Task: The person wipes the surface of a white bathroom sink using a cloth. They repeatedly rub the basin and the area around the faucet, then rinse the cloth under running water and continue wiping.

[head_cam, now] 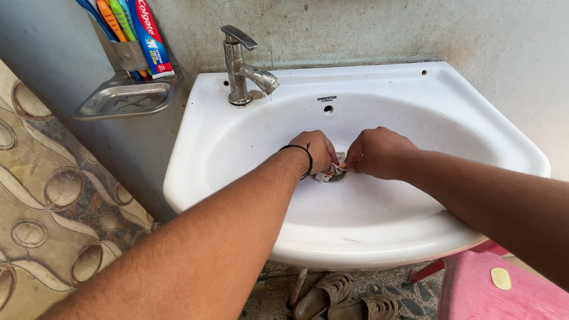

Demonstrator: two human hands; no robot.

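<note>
A white wall-mounted sink (249, 136) fills the middle of the view. Both my hands are down in its bowl at the metal drain (338, 173). My left hand (314, 151), with a black thread band around the wrist, is closed over the drain's left side and pinches a small white and orange scrap (329, 174). My right hand (379, 152) is closed too, its fingertips meeting the same scrap from the right. What the scrap is I cannot make out; most of the drain is hidden by my fingers.
A steel lever tap (242, 68) stands at the sink's back left. On the wall to the left hangs a steel soap dish (124, 98) with a holder of toothbrushes and toothpaste (133, 32). Below are brown sandals (341, 296) and a pink plastic stool (498, 290).
</note>
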